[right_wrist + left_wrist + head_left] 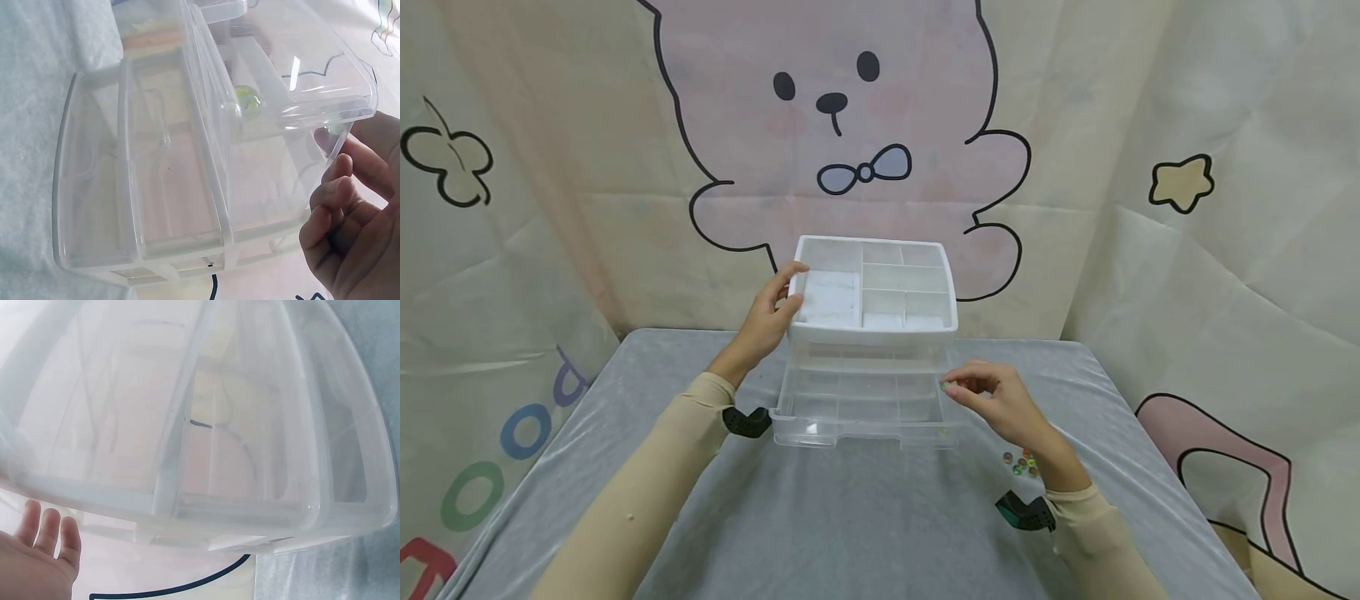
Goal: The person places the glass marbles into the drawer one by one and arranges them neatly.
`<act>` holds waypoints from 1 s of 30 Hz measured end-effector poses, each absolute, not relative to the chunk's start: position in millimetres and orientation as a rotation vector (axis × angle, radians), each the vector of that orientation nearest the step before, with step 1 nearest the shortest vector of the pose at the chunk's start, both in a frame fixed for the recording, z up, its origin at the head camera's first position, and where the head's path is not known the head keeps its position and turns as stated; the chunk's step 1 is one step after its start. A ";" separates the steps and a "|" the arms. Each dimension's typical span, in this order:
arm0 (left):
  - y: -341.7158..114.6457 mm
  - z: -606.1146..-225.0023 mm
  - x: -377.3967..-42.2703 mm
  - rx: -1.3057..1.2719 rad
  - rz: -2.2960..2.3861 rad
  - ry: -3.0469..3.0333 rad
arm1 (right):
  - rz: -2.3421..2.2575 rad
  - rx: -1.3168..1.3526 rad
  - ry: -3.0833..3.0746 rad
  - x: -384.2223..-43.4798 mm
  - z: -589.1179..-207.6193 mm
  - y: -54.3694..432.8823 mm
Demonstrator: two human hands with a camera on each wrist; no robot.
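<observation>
A storage box with a white top tray (pixel 876 331) and clear drawers stands on the table, one clear drawer (pixel 865 433) pulled out towards me. My left hand (pixel 767 317) holds the box at the tray's left rim, thumb and a finger at its edge; several of its fingertips (pixel 70 540) show beside the box in the left wrist view. At the drawer's right side, my right hand (pixel 996 400) pinches a small glass marble (pixel 946 384) between thumb and finger. Another marble (pixel 248 102), green and yellow, shows through the clear drawer in the right wrist view.
Several loose marbles (pixel 1020 467) lie on the grey cloth (pixel 865 525) beside my right forearm. Dark wrist mounts (pixel 1026 511) hang at both sleeves. Behind the table hangs a printed curtain (pixel 1075 100) with a cartoon bear.
</observation>
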State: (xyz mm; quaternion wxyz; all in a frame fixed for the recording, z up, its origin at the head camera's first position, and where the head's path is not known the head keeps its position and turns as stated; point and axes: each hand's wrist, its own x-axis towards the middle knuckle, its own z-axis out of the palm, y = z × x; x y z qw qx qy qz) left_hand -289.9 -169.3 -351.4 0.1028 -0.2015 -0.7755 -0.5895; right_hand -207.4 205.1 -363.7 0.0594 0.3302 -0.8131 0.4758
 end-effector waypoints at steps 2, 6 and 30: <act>-169.2 -351.2 -289.6 -0.596 -1.743 -2.287 | 1.441 1.010 -2.457 -208.1 -364.1 205.0; -169.0 -350.8 -289.3 -0.596 -1.747 -2.287 | 1.448 1.006 -2.465 -208.2 -363.4 204.8; -170.4 -352.2 -289.9 -0.612 -1.734 -2.321 | 1.450 0.973 -2.506 -207.0 -363.2 204.7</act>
